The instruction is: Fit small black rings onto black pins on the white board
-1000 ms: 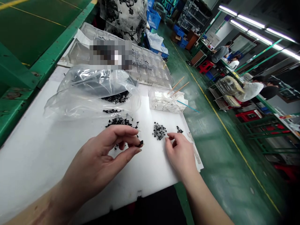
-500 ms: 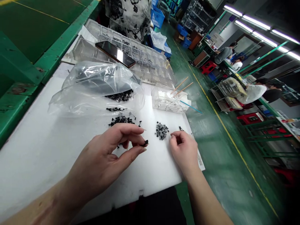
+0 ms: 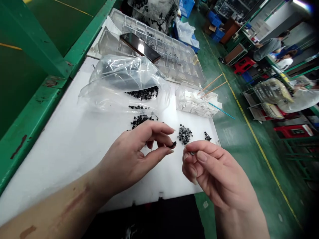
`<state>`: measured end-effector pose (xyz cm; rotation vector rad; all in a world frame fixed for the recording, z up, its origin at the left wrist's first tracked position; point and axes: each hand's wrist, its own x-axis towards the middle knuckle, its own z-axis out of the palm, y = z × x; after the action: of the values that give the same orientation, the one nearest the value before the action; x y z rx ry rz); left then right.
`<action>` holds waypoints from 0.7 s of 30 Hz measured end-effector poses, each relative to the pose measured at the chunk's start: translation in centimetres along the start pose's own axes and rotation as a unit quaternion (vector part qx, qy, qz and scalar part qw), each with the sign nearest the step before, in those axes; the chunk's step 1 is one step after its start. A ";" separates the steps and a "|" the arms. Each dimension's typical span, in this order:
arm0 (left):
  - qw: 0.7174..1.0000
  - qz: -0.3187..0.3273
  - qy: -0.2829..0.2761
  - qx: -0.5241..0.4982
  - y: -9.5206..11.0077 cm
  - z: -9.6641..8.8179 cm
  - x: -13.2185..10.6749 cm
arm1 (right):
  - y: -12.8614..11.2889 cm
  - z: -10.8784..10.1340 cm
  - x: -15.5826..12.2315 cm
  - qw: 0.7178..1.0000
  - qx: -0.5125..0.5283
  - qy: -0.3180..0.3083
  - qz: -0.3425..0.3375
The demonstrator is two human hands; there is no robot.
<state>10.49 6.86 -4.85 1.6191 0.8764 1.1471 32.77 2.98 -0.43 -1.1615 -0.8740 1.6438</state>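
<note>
My left hand (image 3: 136, 154) is raised over the white table (image 3: 62, 146) and pinches a small black plastic part (image 3: 173, 144) between thumb and fingertips. My right hand (image 3: 214, 172) is lifted close to it, fingers curled, thumb and forefinger pinching a tiny ring (image 3: 192, 153). Just beyond the fingertips lies a small pile of dark rings (image 3: 184, 134). A few black bits (image 3: 207, 136) lie to its right, and a scatter of black parts (image 3: 141, 120) lies behind my left hand.
A clear plastic bag (image 3: 124, 84) holding black parts lies at the back. A clear box (image 3: 194, 101) with sticks stands at the right edge. Clear compartment trays (image 3: 161, 49) carry a phone (image 3: 139, 47). A green frame (image 3: 37, 109) borders the left. People work in the far right.
My right hand rose from the table beside the ring pile and came toward my left hand, now pinching a ring. The view shifted left and down.
</note>
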 end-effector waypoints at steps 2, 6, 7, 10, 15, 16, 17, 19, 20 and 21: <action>1.000 0.001 -0.002 -0.003 0.1 0.0 0.1 | 0.0 0.2 0.2 1.000 -0.005 0.001 -0.020; 1.000 0.005 -0.009 -0.003 0.1 -0.1 0.1 | 0.3 0.5 0.3 0.987 -0.109 0.054 -0.105; 1.000 0.007 -0.009 -0.003 0.1 -0.1 0.1 | 0.4 0.5 0.3 0.977 -0.150 0.070 -0.136; 1.000 0.015 -0.008 -0.002 0.1 -0.1 0.2 | 0.5 0.7 0.3 0.940 -0.249 0.091 -0.215; 1.000 0.023 -0.006 0.008 0.2 0.0 0.4 | 0.5 1.3 0.7 0.924 -0.287 0.076 -0.239; 1.000 0.022 -0.006 0.011 0.3 -0.1 0.4 | 0.6 1.4 0.7 0.921 -0.293 0.077 -0.244; 1.000 0.021 -0.007 0.014 0.3 -0.1 0.4 | 0.6 1.5 0.8 0.918 -0.299 0.079 -0.249; 1.000 0.019 -0.006 0.017 0.3 -0.2 0.4 | 0.7 1.6 0.8 0.911 -0.314 0.079 -0.257; 1.000 0.020 -0.007 0.017 0.3 -0.2 0.4 | 0.8 1.6 0.7 0.908 -0.320 0.077 -0.258; 1.000 0.022 -0.007 0.018 0.3 -0.2 0.4 | 0.8 1.6 0.7 0.907 -0.325 0.073 -0.258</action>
<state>10.44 7.23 -4.41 1.6820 0.8601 1.1549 30.90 3.31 -0.92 -1.3126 -1.5426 0.8301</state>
